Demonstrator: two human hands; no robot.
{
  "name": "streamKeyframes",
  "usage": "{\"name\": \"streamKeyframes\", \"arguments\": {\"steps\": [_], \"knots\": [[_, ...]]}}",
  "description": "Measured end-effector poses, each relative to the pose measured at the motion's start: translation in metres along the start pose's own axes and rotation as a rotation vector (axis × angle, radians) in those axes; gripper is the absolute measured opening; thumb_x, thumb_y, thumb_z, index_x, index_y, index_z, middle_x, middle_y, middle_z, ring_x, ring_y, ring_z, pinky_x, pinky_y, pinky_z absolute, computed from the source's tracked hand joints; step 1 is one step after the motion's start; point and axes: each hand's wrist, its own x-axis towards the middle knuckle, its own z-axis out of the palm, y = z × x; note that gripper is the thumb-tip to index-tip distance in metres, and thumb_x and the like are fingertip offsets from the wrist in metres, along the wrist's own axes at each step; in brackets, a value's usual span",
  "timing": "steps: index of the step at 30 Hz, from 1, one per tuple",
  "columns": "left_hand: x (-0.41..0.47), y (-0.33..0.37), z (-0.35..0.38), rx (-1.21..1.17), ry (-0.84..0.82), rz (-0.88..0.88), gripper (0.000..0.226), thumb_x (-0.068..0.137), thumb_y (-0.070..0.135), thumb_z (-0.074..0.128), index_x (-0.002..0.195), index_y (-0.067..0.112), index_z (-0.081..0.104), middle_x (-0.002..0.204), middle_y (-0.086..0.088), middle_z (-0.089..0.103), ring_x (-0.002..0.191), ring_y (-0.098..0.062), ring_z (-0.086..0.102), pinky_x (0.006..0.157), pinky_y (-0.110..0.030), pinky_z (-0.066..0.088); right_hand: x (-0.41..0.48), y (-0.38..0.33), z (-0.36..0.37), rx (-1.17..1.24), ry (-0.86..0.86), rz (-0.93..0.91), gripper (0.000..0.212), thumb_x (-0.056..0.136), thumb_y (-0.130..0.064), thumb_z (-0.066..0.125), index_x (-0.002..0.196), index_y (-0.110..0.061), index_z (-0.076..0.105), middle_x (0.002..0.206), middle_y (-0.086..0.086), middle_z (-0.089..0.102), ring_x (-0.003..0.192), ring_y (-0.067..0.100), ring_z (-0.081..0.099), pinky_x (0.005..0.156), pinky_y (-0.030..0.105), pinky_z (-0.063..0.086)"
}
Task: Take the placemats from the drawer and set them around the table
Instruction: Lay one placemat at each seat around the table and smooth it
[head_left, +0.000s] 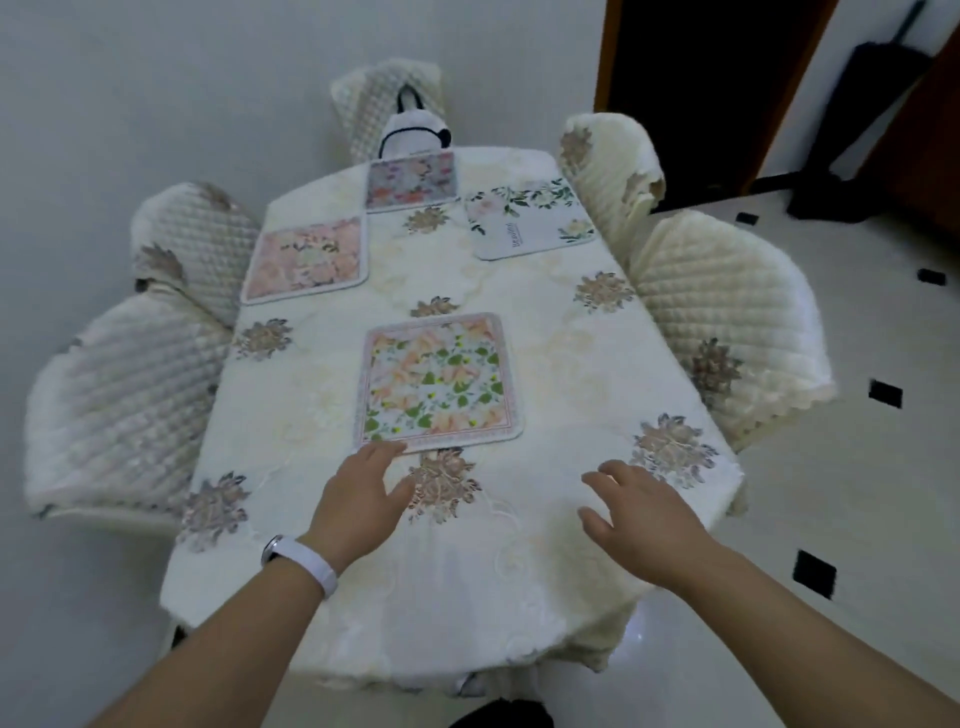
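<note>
A: Table (519, 597) fills centre frame, draped in a cream embroidered cloth. Four placemats laid out. Nearest placemat (436, 382), orange and green floral, sits lower centre, flat, square to the near edge.

B: The others?

A: Pink placemat (306, 260) at upper left of the cloth. Grey-blue placemat (412, 179) at the far end, top centre; its far edge meets a white bag (413, 132) with a dark handle, and I cannot tell whether the bag stands on the table or on the chair behind. White placemat (530, 218) with green leaves at upper right, lying slightly askew; it carries a small printed word, too blurred to read.

B: Hands?

A: Left hand (361, 491) lower centre, fingers spread and empty, fingertips at the near left corner of the nearest placemat. Touching or just short of it, hard to say. A white wristband (304, 564) shows on that wrist. Right hand (636, 519) lower right, fingers loosely apart, gripping nothing, over bare cloth well clear of any mat. Whether it rests on the cloth is unclear.

B: Anything cut off?

A: Both forearms run out of the bottom edge. Quilted chair covers (727, 322) ring the table; the chair legs are hidden by cloth. A dark doorway (696, 93) at upper right shows nothing inside. No drawer in view. The whole picture is soft at the edges.
</note>
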Motion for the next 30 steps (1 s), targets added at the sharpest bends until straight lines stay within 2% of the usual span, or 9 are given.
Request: {"name": "streamKeyframes", "arguments": {"steps": [6, 13, 17, 21, 23, 25, 27, 30], "knots": [[0.050, -0.050, 0.007, -0.266, 0.072, -0.258, 0.046, 0.094, 0.031, 0.059, 0.137, 0.017, 0.051, 0.142, -0.007, 0.050, 0.129, -0.026, 0.047, 0.105, -0.041, 0.039, 0.076, -0.014, -0.003, -0.054, -0.087, -0.070, 0.052, 0.098, -0.047, 0.040, 0.144, -0.024, 0.041, 0.146, -0.002, 0.041, 0.129, 0.021, 0.042, 0.099, 0.035, 0.041], [0.105, -0.078, 0.018, -0.422, 0.048, -0.460, 0.049, 0.096, 0.031, 0.057, 0.141, 0.015, 0.046, 0.146, -0.012, 0.045, 0.132, -0.029, 0.043, 0.105, -0.043, 0.037, 0.152, -0.030, 0.005, -0.031, -0.179, -0.079, 0.053, 0.096, -0.045, 0.042, 0.144, -0.022, 0.039, 0.141, 0.000, 0.044, 0.124, 0.022, 0.045, 0.095, 0.035, 0.044], [0.128, -0.090, 0.021, -0.553, 0.113, -0.639, 0.050, 0.096, 0.029, 0.056, 0.141, 0.013, 0.044, 0.144, -0.013, 0.046, 0.127, -0.032, 0.048, 0.099, -0.043, 0.041, 0.190, -0.041, 0.011, 0.238, -0.208, 0.062, 0.054, 0.097, -0.043, 0.047, 0.145, -0.020, 0.037, 0.144, 0.002, 0.041, 0.128, 0.023, 0.044, 0.100, 0.037, 0.041], [0.145, -0.091, 0.021, -0.721, 0.209, -0.784, 0.051, 0.094, 0.032, 0.057, 0.141, 0.017, 0.042, 0.132, -0.010, 0.052, 0.111, -0.029, 0.055, 0.093, -0.042, 0.045, 0.228, -0.041, 0.017, 0.519, -0.226, 0.259, 0.061, 0.092, -0.041, 0.054, 0.145, -0.016, 0.037, 0.144, 0.009, 0.041, 0.124, 0.027, 0.051, 0.102, 0.042, 0.044], [0.155, -0.088, 0.022, -0.765, 0.258, -0.834, 0.052, 0.093, 0.031, 0.058, 0.140, 0.016, 0.042, 0.125, -0.009, 0.054, 0.108, -0.029, 0.056, 0.096, -0.045, 0.046, 0.246, -0.037, 0.022, 0.676, -0.247, 0.361, 0.065, 0.086, -0.039, 0.059, 0.143, -0.016, 0.039, 0.139, 0.009, 0.049, 0.114, 0.027, 0.058, 0.092, 0.045, 0.052], [0.164, -0.087, 0.022, -0.795, 0.271, -0.870, 0.052, 0.092, 0.030, 0.059, 0.139, 0.014, 0.043, 0.119, -0.006, 0.052, 0.110, -0.030, 0.055, 0.098, -0.046, 0.046, 0.260, -0.037, 0.024, 0.861, -0.232, 0.456, 0.059, 0.088, -0.032, 0.062, 0.140, -0.014, 0.041, 0.130, 0.007, 0.056, 0.102, 0.023, 0.063, 0.072, 0.034, 0.054], [0.172, -0.085, 0.024, -0.802, 0.253, -0.884, 0.045, 0.092, 0.030, 0.060, 0.132, 0.012, 0.050, 0.116, -0.007, 0.054, 0.109, -0.030, 0.057, 0.095, -0.046, 0.048, 0.271, -0.035, 0.025, 0.970, -0.197, 0.501, 0.046, 0.091, -0.026, 0.063, 0.131, -0.013, 0.044, 0.118, 0.002, 0.057, 0.089, 0.016, 0.062, 0.060, 0.023, 0.047], [0.181, -0.084, 0.023, -0.748, 0.217, -0.865, 0.016, 0.091, 0.025, 0.059, 0.091, 0.009, 0.063, 0.097, -0.013, 0.067, 0.089, -0.031, 0.064, 0.084, -0.048, 0.052, 0.281, -0.030, 0.024, 1.045, -0.194, 0.539, 0.029, 0.089, -0.023, 0.066, 0.110, -0.015, 0.048, 0.101, -0.003, 0.059, 0.081, 0.010, 0.060, 0.061, 0.025, 0.049]]}}
